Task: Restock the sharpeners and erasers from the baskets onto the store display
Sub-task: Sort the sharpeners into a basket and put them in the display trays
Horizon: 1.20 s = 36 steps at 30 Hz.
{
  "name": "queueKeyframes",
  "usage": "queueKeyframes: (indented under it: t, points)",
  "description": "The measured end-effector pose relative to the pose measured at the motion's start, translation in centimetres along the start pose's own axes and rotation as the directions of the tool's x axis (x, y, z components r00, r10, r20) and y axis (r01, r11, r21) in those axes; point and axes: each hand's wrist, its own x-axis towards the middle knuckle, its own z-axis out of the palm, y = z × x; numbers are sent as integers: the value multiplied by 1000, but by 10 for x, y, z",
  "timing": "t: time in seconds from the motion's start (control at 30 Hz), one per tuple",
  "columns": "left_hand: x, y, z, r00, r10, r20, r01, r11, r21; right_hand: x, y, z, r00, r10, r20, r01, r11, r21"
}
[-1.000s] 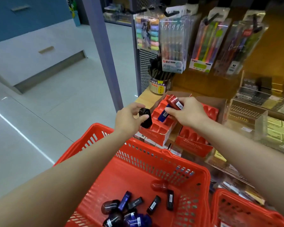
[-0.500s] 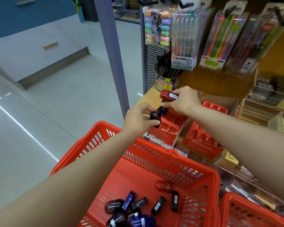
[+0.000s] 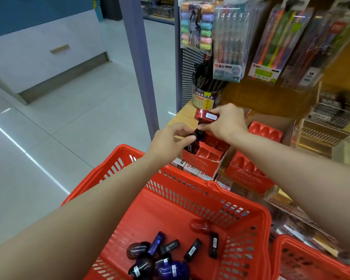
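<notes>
Both hands work above the left display box (image 3: pixel 205 158), a red cardboard tray with moulded slots that stands on the wooden shelf (image 3: pixel 182 120). The left hand (image 3: pixel 170 142) pinches a black sharpener (image 3: pixel 191 136) between thumb and fingertips at the box's front left corner. The right hand (image 3: pixel 226 124) grips a red sharpener (image 3: pixel 206 116) with a white barcode label facing up, and a dark blue sharpener (image 3: pixel 200 134) hangs under its fingers, just beside the black one. One dark sharpener already stands in a front slot of the box, partly hidden by the left hand.

A second display box (image 3: pixel 249 170) stands just right of the first, its slots unfilled.

Below the arms, a red basket (image 3: pixel 190 190) holds the remaining stock: black, dark blue and one red sharpener (image 3: pixel 199 225) lying loose on its floor. The corner of a second red basket (image 3: pixel 303 257) shows at lower right.

Packs of pens (image 3: pixel 228 41) hang above the shelf, and a pen cup (image 3: pixel 204 98) stands behind the hands.
</notes>
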Motion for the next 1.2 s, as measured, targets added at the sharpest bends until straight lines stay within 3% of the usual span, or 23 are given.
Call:
queueKeyframes:
  t: [0.47,0.6,0.7,0.77,0.8,0.83,0.9,0.97,1.13,1.2]
  points:
    - [6,3,2,999,-50,5,50,998,36,-9,6,1,999,-4,-32,4,1000,16]
    - [5,6,1,998,-56,11,55,998,41,-13,8,10,1000,2,-3,-2,999,35]
    - [4,10,2,999,-32,8,32,998,59,-2,6,1,994,61,90,-57,997,-44]
    - [3,10,3,1000,-21,14,20,996,82,2,6,-8,994,69,87,-75,995,67]
    - [4,10,2,999,-25,21,24,997,80,3,7,-11,996,76,54,-86,974,209]
    - [4,10,1,999,-33,29,31,997,74,3,8,-15,993,109,50,-119,920,374]
    - [5,12,-2,998,-21,60,15,996,91,3,10,-20,961,205,186,-277,735,620]
    - [7,19,-1,993,18,120,-30,994,103,3,15,-22,927,225,299,-374,619,691]
    - [19,35,3,933,180,312,-273,918,286,12,30,-23,979,110,170,-200,653,730]
    - [25,33,1,921,157,355,-281,901,330,20,34,-25,992,67,108,-122,750,650]
